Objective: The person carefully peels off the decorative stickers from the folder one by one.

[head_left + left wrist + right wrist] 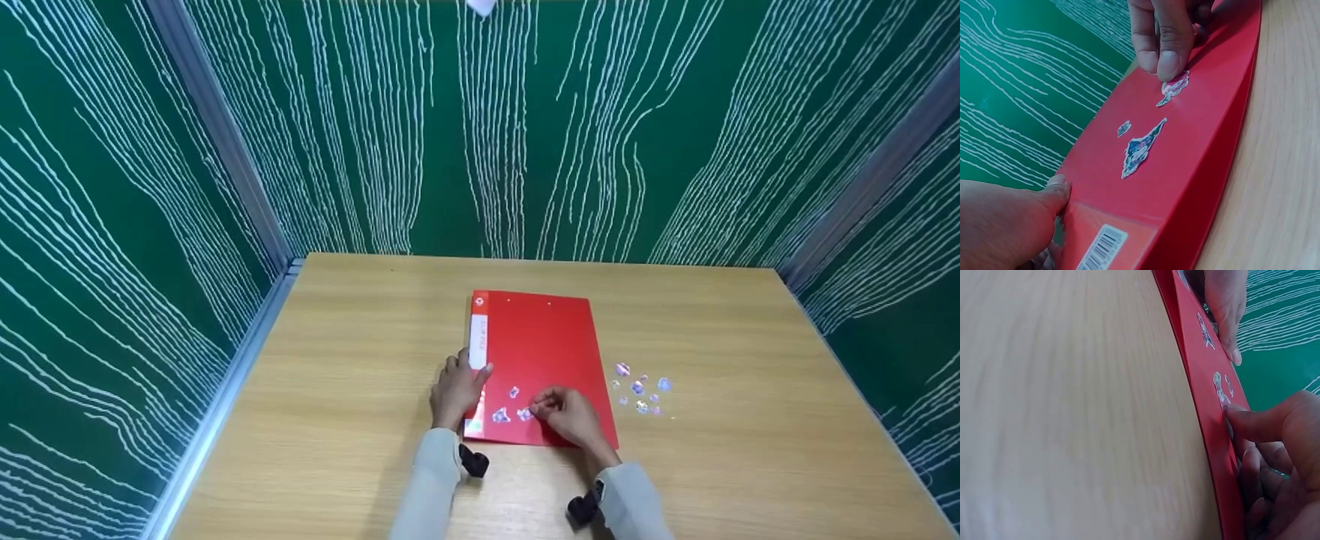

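A red clip file (544, 345) lies on the table, its spine to the left. My left hand (454, 391) holds the spine side, with the thumb (1057, 194) on the cover; its other fingers are mostly hidden in the left wrist view. Near the cover's lower end, my right hand (571, 417) pinches the edge of a small cut-out sticker (1176, 86) between thumb and forefinger. That sticker lies against the cover. Beside it on the cover are a larger pointed sticker (1141, 151) and a tiny one (1123, 129).
Several loose stickers (637, 388) are scattered on the wooden table (750, 360) to the right of the file. Green panels (442, 150) with white wavy lines stand behind the table and at both sides. A barcode label (1103, 247) shows at the file's spine.
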